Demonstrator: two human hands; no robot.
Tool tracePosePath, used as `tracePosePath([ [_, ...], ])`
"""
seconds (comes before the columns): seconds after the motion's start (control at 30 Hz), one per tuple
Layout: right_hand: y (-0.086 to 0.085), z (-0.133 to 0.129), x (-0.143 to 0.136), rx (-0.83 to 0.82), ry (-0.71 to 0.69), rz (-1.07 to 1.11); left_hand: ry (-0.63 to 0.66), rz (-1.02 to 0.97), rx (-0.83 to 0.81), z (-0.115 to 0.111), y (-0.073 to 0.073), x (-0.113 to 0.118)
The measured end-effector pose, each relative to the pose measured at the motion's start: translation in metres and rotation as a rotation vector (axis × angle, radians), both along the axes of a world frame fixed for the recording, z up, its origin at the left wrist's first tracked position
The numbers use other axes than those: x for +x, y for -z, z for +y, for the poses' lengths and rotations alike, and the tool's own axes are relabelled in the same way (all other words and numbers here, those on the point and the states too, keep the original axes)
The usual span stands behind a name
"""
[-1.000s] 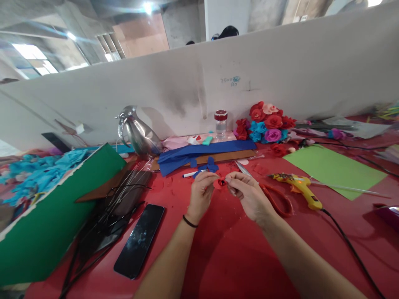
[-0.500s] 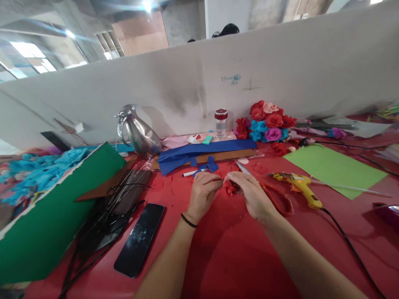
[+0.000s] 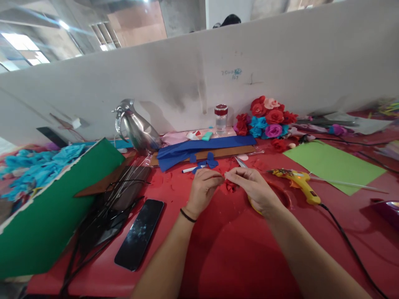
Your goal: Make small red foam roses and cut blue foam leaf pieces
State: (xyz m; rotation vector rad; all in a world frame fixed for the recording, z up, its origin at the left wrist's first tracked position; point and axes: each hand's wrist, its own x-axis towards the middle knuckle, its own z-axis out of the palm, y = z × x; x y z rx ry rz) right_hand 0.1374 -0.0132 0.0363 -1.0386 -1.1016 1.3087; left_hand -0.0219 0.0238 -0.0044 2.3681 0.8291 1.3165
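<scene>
Both hands meet over the red table, fingertips almost touching. Between and below the fingertips is a small red paper flower (image 3: 230, 186), partly covered by my fingers. My right hand (image 3: 254, 189) is closed in a pinch on its upper edge. From the left, my left hand (image 3: 204, 189) pinches at the same edge; red paper against the red table makes its exact hold hard to see. Scissors (image 3: 241, 162) lie partly under my right hand, their blades pointing away. A yellow glue gun (image 3: 299, 182) with a lit orange light rests to the right.
A phone (image 3: 140, 234) and a green board (image 3: 62, 211) are at left. Behind stand a steel jug (image 3: 139, 128), a red-lidded jar (image 3: 221, 118) and a paper flower bunch (image 3: 271, 118). Blue paper strips (image 3: 205, 147) and a green sheet (image 3: 333, 166) lie on the table (image 3: 237, 257).
My right hand has turned and drawn slightly right, its thumb and finger now pinched near the flower's top. A yellow part of the scissors handle now shows below it. The view has tilted slightly.
</scene>
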Motion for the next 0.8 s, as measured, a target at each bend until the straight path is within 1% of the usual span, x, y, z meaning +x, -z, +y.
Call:
tracePosePath([
  [0.07, 0.001, 0.000, 0.000, 0.008, 0.035, 0.068, 0.001, -0.025, -0.040, -0.001, 0.000, 0.000],
  [0.17, 0.003, 0.001, 0.001, 0.028, 0.100, 0.151, -0.003, -0.090, -0.150, -0.003, 0.000, 0.000],
  [0.23, 0.005, 0.003, 0.000, 0.030, 0.146, 0.158, 0.007, -0.189, -0.250, -0.005, -0.001, 0.002],
  [0.3, 0.009, 0.004, -0.004, 0.021, 0.181, 0.112, 0.010, -0.320, -0.373, -0.007, -0.002, 0.004],
  [0.37, 0.014, 0.004, -0.010, 0.014, 0.171, 0.030, -0.003, -0.461, -0.494, -0.008, -0.004, 0.008],
  [0.43, 0.018, 0.004, -0.016, 0.026, 0.117, -0.047, -0.015, -0.581, -0.602, -0.010, -0.004, 0.012],
  [0.53, 0.024, 0.003, -0.023, 0.077, 0.071, -0.129, 0.018, -0.703, -0.745, -0.012, -0.003, 0.017],
  [0.63, 0.027, 0.003, -0.025, 0.134, 0.120, -0.185, 0.098, -0.755, -0.860, -0.012, -0.003, 0.018],
  [0.7, 0.028, 0.003, -0.024, 0.136, 0.131, -0.174, 0.141, -0.771, -0.923, -0.012, -0.004, 0.017],
  [0.8, 0.029, 0.006, -0.022, 0.105, 0.101, -0.133, 0.145, -0.775, -0.945, -0.013, -0.007, 0.014],
])
